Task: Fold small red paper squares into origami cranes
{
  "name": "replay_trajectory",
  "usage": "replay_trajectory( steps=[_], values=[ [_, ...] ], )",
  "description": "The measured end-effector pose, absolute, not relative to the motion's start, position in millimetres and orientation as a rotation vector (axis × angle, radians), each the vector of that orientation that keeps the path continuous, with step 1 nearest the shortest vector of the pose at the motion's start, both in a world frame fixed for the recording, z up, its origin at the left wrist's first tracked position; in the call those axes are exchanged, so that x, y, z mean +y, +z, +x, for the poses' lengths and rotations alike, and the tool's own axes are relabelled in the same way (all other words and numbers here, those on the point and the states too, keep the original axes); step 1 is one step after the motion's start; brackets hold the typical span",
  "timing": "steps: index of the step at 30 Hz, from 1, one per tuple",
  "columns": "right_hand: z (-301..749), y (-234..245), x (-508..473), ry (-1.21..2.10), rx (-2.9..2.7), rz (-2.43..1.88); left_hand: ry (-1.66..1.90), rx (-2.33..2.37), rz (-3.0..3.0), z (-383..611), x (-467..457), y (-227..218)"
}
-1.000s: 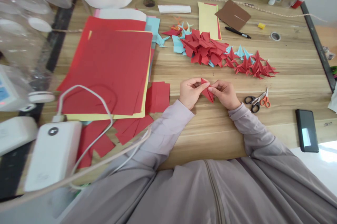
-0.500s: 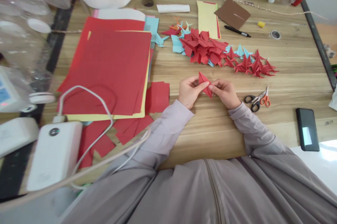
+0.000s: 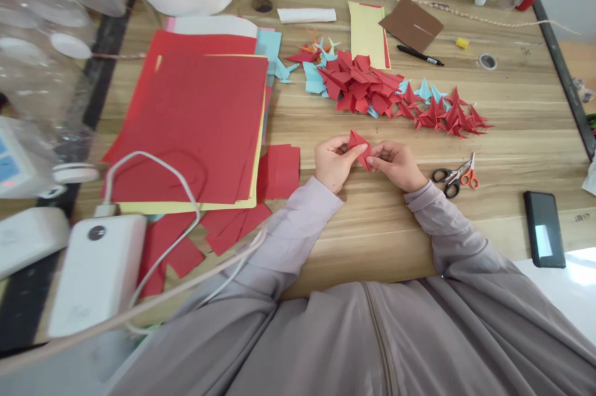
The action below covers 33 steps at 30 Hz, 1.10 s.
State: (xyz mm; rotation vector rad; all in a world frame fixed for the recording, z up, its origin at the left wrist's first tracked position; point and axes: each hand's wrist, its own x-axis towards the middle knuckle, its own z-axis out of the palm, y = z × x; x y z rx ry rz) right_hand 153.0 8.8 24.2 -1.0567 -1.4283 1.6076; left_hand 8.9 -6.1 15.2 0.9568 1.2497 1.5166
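Observation:
A small folded piece of red origami paper (image 3: pixel 358 141) is held up between my two hands, above the wooden table. My left hand (image 3: pixel 336 161) pinches its left side, with the thumb lying across the front. At the lower right edge, the thumb and fingertips of my right hand (image 3: pixel 396 162) pinch it too. My fingers hide part of the folds. Just beyond the hands lies a heap of folded red paper pieces (image 3: pixel 361 82), and to its right stand several pointed red paper cranes (image 3: pixel 449 113) with light blue ones among them.
Large red sheets (image 3: pixel 195 123) are stacked at left, with small red squares (image 3: pixel 282 169) beside them. Two pairs of scissors (image 3: pixel 456 175) lie right of my right hand. A white power bank (image 3: pixel 97 275) with a cable sits at lower left, a phone (image 3: pixel 544 228) at right.
My right hand's thumb has slid down to the paper's lower right edge. The paper has shifted slightly left and now shows a broader face.

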Motion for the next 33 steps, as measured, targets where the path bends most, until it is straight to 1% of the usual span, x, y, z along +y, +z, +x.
replay_trajectory(
  steps=[7, 18, 25, 33],
  values=[
    [152.8, 20.1, 8.7, 1.604, -1.436, -1.050, 1.584, 1.209, 0.809, 6.5, 0.5, 5.2],
    [150.9, 27.3, 6.5, 1.561, -1.437, -1.059, 1.594, 1.230, 0.854, 6.9, 0.2, 8.4],
    [148.2, 22.2, 4.8, 1.515, -1.522, -1.085, 1.512, 1.293, 1.017, 10.2, -6.8, 17.8],
    [151.0, 22.1, 7.5, 1.556, -1.450, -1.086, 1.454, 1.217, 0.973, 9.1, -6.1, 16.6]
  ],
)
